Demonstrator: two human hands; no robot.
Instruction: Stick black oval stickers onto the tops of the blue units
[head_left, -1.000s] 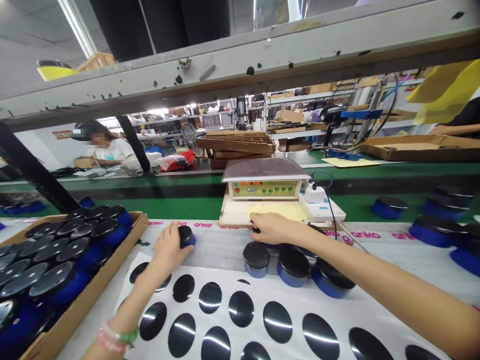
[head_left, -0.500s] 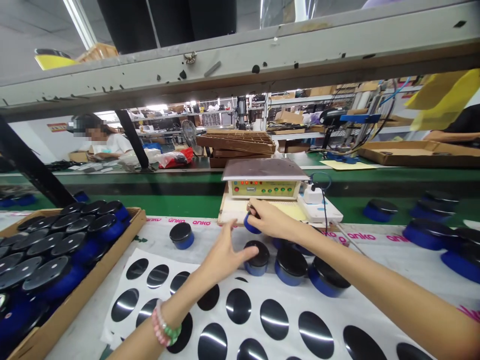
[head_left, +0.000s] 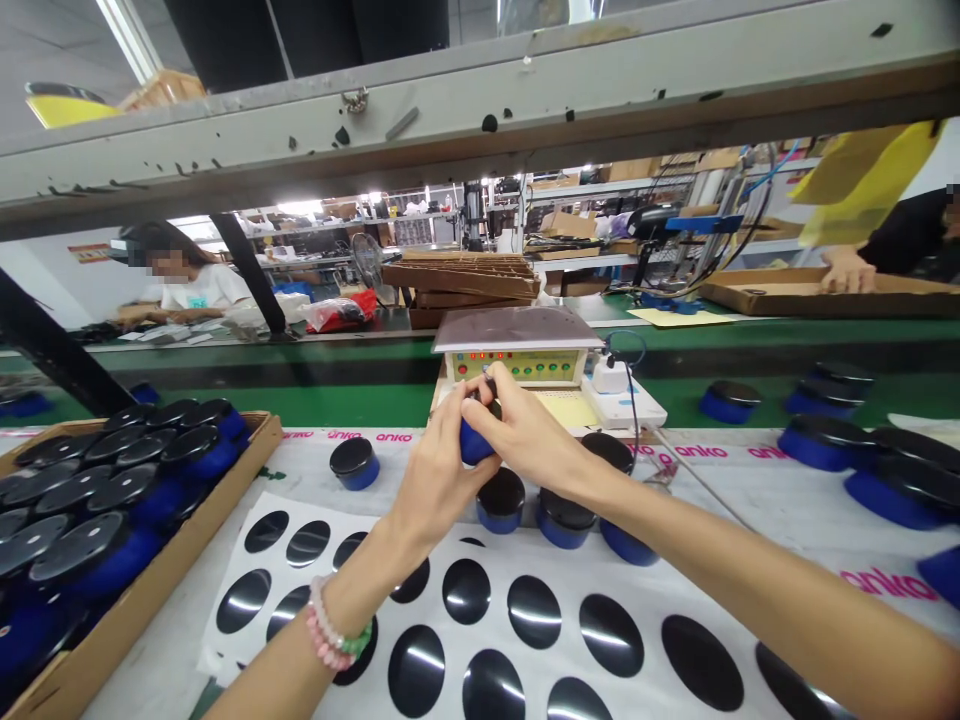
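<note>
Both my hands are closed around one round blue-and-black unit (head_left: 477, 442), held up in front of the control box (head_left: 517, 366). My left hand (head_left: 435, 460) grips it from the left side. My right hand (head_left: 529, 425) holds it from the right, its fingers over the top and hiding much of it. Just below them stand more blue units with glossy black tops, among them one near unit (head_left: 501, 500) and a larger-looking one (head_left: 566, 518). Another single unit (head_left: 355, 464) stands to the left. Beneath my forearms lies a white sheet of black round stickers (head_left: 466, 590).
A cardboard tray (head_left: 247, 450) packed with the same units is at the left. More units (head_left: 829, 442) stand at the right by a green conveyor (head_left: 360, 375). A white power strip (head_left: 630, 402) with a cable sits beside the box. A shelf beam (head_left: 450, 130) crosses overhead. Two people work beyond.
My left hand has moved up and right from open beside the units and now grips the blue unit together with my right hand. Across the line, a person's hand now rests in a tray.
</note>
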